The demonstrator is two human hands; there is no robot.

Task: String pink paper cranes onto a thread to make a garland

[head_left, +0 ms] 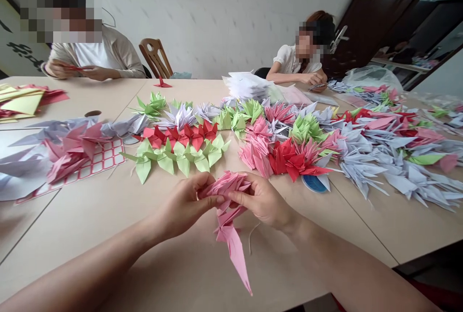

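Observation:
My left hand [184,206] and my right hand [261,201] meet over the table, both pinching a bunch of pink origami cranes [226,189] between fingers and thumbs. From this bunch, a long pink paper crane wing [235,259] hangs down below my hands. A loose pale thread [252,237] lies on the table just under my right hand. Directly ahead, a row of light green paper cranes [177,157] lies nearest my left hand, and red cranes [181,136] lie behind it.
Rows of lavender [379,167], pink, red and green paper cranes cover the table [87,225]. A red-gridded sheet [97,162] and a blue tape roll [314,184] lie among them. Two co-workers [94,59] [300,59] sit across the table, one holding red paper.

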